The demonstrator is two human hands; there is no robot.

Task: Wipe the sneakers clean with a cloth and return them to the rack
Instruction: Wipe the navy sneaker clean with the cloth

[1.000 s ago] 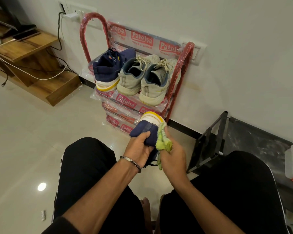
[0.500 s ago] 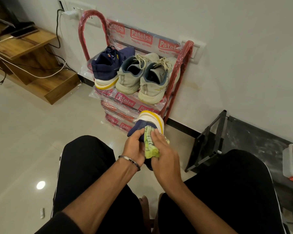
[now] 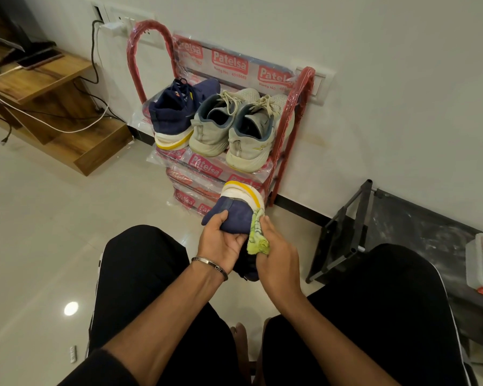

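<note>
White wall [image 3: 388, 79] beyond the hands, switch plate [image 3: 129, 18] upper left. Glossy pale tile floor [image 3: 39, 218] left, carrying a lamp glare [image 3: 71, 308]. Wooden stepped unit [image 3: 67, 112] far left. Black metal stand [image 3: 346, 240] right.

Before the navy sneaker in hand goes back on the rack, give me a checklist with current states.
1. Left hand grips the held navy sneaker firmly: ok, fingers curled round its upper.
2. Green cloth against the sneaker, pinched in the right hand: ok.
3. Held sneaker fully wiped: cannot tell, its far side and sole are hidden.
4. Free spot on the top shelf of the red rack: not ok, the matching navy sneaker and two grey sneakers fill it side by side.
5. Lower shelves free: cannot tell, partly hidden behind the held sneaker.
</note>
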